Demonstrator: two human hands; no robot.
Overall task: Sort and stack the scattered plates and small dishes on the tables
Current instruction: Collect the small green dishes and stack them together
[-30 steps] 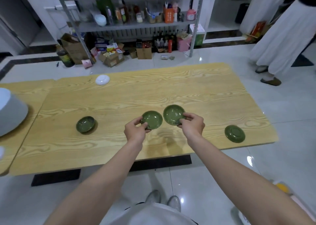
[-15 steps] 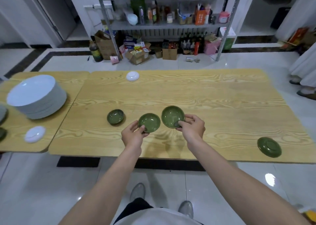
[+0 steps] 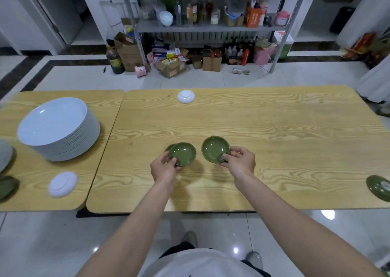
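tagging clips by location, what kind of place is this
Likely a restaurant back room or storeroom: a tall stack of white plates on wooden tables, a metal shelf crammed with bottles, and cardboard boxes on the floor.

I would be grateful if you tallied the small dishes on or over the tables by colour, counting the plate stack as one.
Green dishes: 5 (one held in the left hand, one in the right hand)
White dishes: 2
Plate stack: 1
Total: 8
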